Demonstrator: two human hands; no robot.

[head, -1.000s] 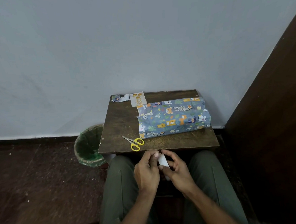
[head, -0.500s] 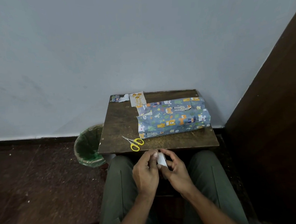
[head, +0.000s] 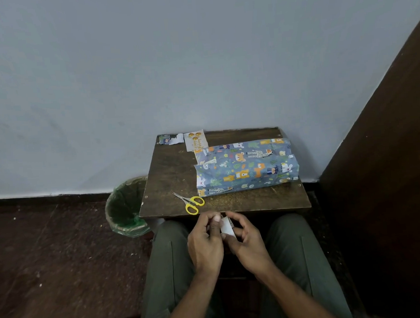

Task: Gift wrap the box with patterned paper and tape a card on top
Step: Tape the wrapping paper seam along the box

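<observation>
Both hands work over the lap, just off the table's (head: 170, 176) near edge: the right hand (head: 247, 240) grips a small white tape roll (head: 227, 226), and the left hand (head: 204, 241) pinches at its edge. Tape is probably light, clingy; best held by the tip. The wrapped box (head: 245, 167) lies toward the table's far right corner, the card (head: 195, 140) at the far edge.

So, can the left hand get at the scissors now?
Probably not at once: the left hand holds the white tape roll together with the right hand. Nothing lies between it and the scissors.
</observation>
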